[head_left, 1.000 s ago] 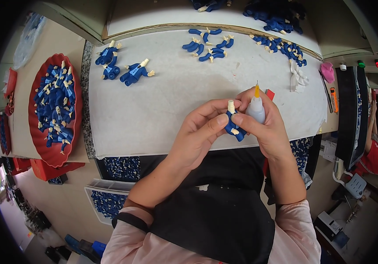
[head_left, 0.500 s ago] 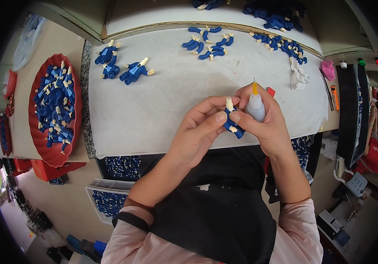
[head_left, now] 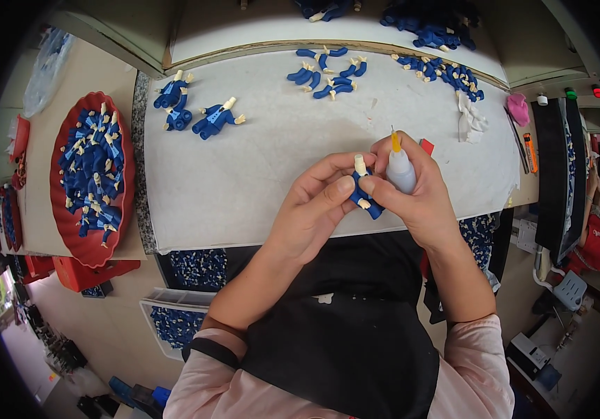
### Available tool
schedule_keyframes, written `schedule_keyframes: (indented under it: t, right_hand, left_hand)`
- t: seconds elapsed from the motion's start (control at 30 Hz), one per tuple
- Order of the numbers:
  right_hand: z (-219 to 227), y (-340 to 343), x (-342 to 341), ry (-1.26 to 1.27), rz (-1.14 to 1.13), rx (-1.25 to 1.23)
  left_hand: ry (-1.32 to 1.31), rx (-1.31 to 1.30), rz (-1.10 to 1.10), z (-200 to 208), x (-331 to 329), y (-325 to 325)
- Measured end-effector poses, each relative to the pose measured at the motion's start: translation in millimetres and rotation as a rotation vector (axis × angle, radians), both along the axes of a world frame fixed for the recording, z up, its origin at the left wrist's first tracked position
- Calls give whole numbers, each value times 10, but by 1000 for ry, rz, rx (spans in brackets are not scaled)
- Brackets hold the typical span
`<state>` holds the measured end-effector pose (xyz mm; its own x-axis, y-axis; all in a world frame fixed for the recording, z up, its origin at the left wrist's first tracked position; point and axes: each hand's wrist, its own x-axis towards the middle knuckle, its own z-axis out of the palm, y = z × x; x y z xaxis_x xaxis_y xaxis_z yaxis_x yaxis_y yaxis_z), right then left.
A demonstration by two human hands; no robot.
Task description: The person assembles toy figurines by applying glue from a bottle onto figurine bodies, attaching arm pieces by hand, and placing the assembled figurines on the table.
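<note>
Over the front of the white work surface [head_left: 258,174], my left hand [head_left: 308,206] grips a small headless figurine [head_left: 361,174] between thumb and fingers. It has a blue suit, a cream neck and a cream hand. My right hand [head_left: 426,206] presses its thumb against the figurine's side. Tucked in that same hand is a translucent squeeze bottle [head_left: 400,174] with a yellow needle tip pointing up and away. Loose blue figurine arms [head_left: 333,89] with cream hands lie farther back. Several more headless figurines [head_left: 217,120] rest at the back left.
A red scalloped tray [head_left: 127,202] heaped with figurines stands on the left. Back right are a pile of arms [head_left: 447,75], a crumpled white cloth [head_left: 470,120], a pink item [head_left: 517,109] and an orange cutter [head_left: 530,152]. A white crate [head_left: 148,318] of blue parts sits lower left.
Both hands hold nearly the same pose on the figurine and bottle. The view has shifted slightly; otherwise the items on the table lie as before.
</note>
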<state>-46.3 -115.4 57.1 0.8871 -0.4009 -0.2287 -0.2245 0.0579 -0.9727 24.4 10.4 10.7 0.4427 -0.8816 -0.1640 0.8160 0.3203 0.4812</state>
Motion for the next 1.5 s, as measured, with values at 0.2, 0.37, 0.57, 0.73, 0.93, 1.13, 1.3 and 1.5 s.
schedule_keyframes:
  t: [0.2, 0.37, 0.57, 0.73, 0.93, 1.13, 1.3, 1.5]
  right_hand:
    - [17, 16, -44, -88, -56, 53]
    - [-51, -23, -200, -130, -181, 127]
    - [-127, -89, -323, -90, -194, 86]
    - [-190, -196, -469, -302, -141, 51]
    - [34, -100, -457, -210, -255, -103]
    - [0, -107, -531, -483, -405, -226]
    - [54, -54, -439, -609, -371, -387]
    - [84, 12, -388, -604, -141, -724]
  left_hand:
    - [63, -41, -25, -10, 15, -19]
    - [51, -83, -57, -16, 34, -13]
    - [88, -109, -55, -12, 41, -29]
    - [133, -68, -51, 93, 59, -33]
    - [12, 110, 50, 85, 23, -34]
    - [53, -23, -23, 8, 48, -29]
    - [73, -62, -69, 3, 71, -1]
    - [89, -87, -97, -41, 79, 14]
